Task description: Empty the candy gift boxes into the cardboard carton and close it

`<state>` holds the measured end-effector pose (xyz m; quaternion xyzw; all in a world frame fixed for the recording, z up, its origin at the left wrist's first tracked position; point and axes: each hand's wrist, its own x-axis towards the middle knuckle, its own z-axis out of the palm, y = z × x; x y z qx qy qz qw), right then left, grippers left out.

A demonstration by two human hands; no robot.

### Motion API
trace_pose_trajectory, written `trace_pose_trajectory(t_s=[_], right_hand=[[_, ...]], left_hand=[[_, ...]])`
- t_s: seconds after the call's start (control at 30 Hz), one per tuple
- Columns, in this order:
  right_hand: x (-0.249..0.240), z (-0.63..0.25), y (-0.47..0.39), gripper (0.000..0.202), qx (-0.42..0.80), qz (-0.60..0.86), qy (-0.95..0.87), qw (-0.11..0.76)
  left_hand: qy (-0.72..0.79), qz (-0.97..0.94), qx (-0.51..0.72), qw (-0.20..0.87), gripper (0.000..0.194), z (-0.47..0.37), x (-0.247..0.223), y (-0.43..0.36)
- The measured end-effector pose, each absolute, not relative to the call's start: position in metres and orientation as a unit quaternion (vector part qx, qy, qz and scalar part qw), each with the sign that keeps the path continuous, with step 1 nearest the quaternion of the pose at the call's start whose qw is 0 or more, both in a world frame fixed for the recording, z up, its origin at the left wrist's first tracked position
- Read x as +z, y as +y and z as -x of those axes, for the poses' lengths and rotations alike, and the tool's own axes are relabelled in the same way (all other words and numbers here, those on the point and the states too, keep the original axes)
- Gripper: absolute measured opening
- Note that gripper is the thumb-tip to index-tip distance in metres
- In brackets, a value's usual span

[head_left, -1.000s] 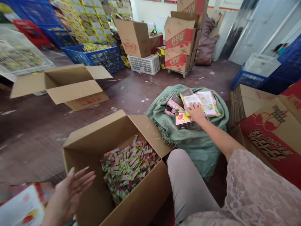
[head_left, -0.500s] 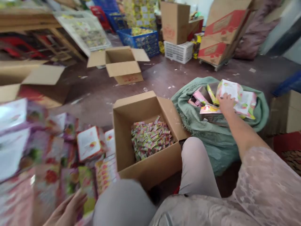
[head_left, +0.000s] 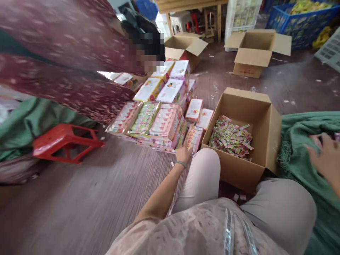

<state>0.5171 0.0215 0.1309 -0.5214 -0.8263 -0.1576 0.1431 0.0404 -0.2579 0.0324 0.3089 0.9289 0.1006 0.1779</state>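
Note:
My left hand (head_left: 183, 154) reaches to the near end of a stack of fruit-printed packs (head_left: 166, 122). It touches the end of a patterned pack (head_left: 195, 137) lying low beside the stack, and its fingertips are too unclear to show a grip. At the right edge my right hand (head_left: 325, 159), partly cut off, spreads its fingers over the mouth of a green sack (head_left: 297, 141). Part of something pink shows in the sack behind that hand. Between my hands stands an open cardboard box (head_left: 236, 177), holding a heap of small printed sachets (head_left: 231, 138).
Another person (head_left: 87, 53) in a red patterned garment bends over the stack's far left side. A red stool (head_left: 63, 141) stands at left. Two more open boxes, one nearer the middle (head_left: 198, 47) and one right of it (head_left: 251, 67), and a blue crate (head_left: 294, 30) are behind.
The view has swung left, bringing the other person and red stool into sight. My right hand has come off the white-topped packs at the sack. My left hand remains by the stacked packs.

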Motion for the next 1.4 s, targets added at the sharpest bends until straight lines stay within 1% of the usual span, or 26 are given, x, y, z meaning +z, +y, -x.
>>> trace_pose_trajectory(t_s=[0.07, 0.13, 0.2, 0.23, 0.27, 0.33, 0.4, 0.47, 0.6, 0.67, 0.73, 0.8, 0.87, 0.93, 1.0, 1.07, 1.1, 1.13, 1.2, 1.27, 1.33, 1.4], right_hand=[[0.118, -0.464, -0.011, 0.078, -0.120, 0.512, -0.840, 0.135], [0.100, -0.427, -0.035, 0.069, -0.079, 0.472, -0.871, 0.116], [0.080, -0.409, -0.045, 0.059, -0.051, 0.420, -0.902, 0.090], [0.071, -0.406, -0.046, 0.055, -0.045, 0.398, -0.913, 0.081], [0.064, -0.405, -0.044, 0.051, -0.044, 0.383, -0.920, 0.075], [0.052, -0.407, -0.037, 0.047, -0.052, 0.376, -0.922, 0.074], [0.046, -0.408, -0.031, 0.045, -0.061, 0.387, -0.917, 0.073], [0.043, -0.407, -0.028, 0.042, -0.058, 0.382, -0.920, 0.068], [0.037, -0.400, -0.032, 0.036, -0.044, 0.357, -0.930, 0.070], [0.033, -0.396, -0.032, 0.034, -0.037, 0.355, -0.932, 0.067], [0.028, -0.394, -0.030, 0.033, -0.025, 0.353, -0.933, 0.066], [0.021, -0.393, -0.026, 0.033, -0.009, 0.351, -0.934, 0.071], [0.014, -0.392, -0.022, 0.033, 0.006, 0.351, -0.933, 0.078], [0.008, -0.392, -0.020, 0.033, 0.014, 0.356, -0.931, 0.076], [0.004, -0.392, -0.019, 0.033, 0.017, 0.361, -0.930, 0.067], [0.002, -0.392, -0.018, 0.033, 0.017, 0.364, -0.929, 0.061], [0.001, -0.392, -0.018, 0.032, 0.017, 0.366, -0.929, 0.060], [0.000, -0.391, -0.018, 0.032, 0.015, 0.368, -0.928, 0.058], [-0.002, -0.390, -0.017, 0.031, 0.013, 0.375, -0.926, 0.048], [-0.004, -0.389, -0.016, 0.031, 0.015, 0.378, -0.925, 0.034], [-0.005, -0.388, -0.015, 0.032, 0.022, 0.377, -0.926, 0.022], [-0.006, -0.389, -0.014, 0.032, 0.032, 0.378, -0.925, 0.019]], left_hand=[[0.917, -0.349, 0.144, 0.128, 0.050, -0.038, 0.053, -0.263], [0.911, -0.362, 0.199, 0.024, 0.055, -0.019, 0.080, -0.265], [0.920, -0.311, 0.229, -0.065, 0.072, 0.014, 0.106, -0.261], [0.934, -0.270, 0.224, -0.074, 0.084, 0.032, 0.116, -0.257], [0.949, -0.229, 0.212, -0.055, 0.094, 0.050, 0.123, -0.252], [0.971, -0.167, 0.170, 0.027, 0.112, 0.077, 0.128, -0.240], [0.976, -0.147, 0.123, 0.101, 0.121, 0.089, 0.125, -0.230], [0.977, -0.160, 0.086, 0.114, 0.118, 0.090, 0.118, -0.226], [0.978, -0.194, 0.040, 0.067, 0.094, 0.081, 0.114, -0.231], [0.976, -0.208, 0.020, 0.061, 0.086, 0.078, 0.115, -0.236], [0.964, -0.259, 0.005, 0.062, 0.079, 0.074, 0.116, -0.241], [0.945, -0.322, 0.002, 0.060, 0.076, 0.073, 0.115, -0.245], [0.942, -0.329, 0.024, 0.054, 0.079, 0.076, 0.113, -0.247], [0.960, -0.266, 0.069, 0.055, 0.088, 0.084, 0.110, -0.245], [0.962, -0.208, 0.155, 0.083, 0.095, 0.091, 0.107, -0.241], [0.940, -0.207, 0.242, 0.120, 0.095, 0.091, 0.104, -0.235], [0.932, -0.222, 0.255, 0.130, 0.096, 0.088, 0.102, -0.233], [0.930, -0.240, 0.242, 0.134, 0.098, 0.083, 0.100, -0.230], [0.941, -0.262, 0.163, 0.136, 0.105, 0.073, 0.097, -0.227], [0.954, -0.241, 0.115, 0.138, 0.105, 0.068, 0.097, -0.223], [0.957, -0.189, 0.161, 0.150, 0.104, 0.071, 0.102, -0.220], [0.944, -0.145, 0.244, 0.166, 0.106, 0.082, 0.111, -0.217]])
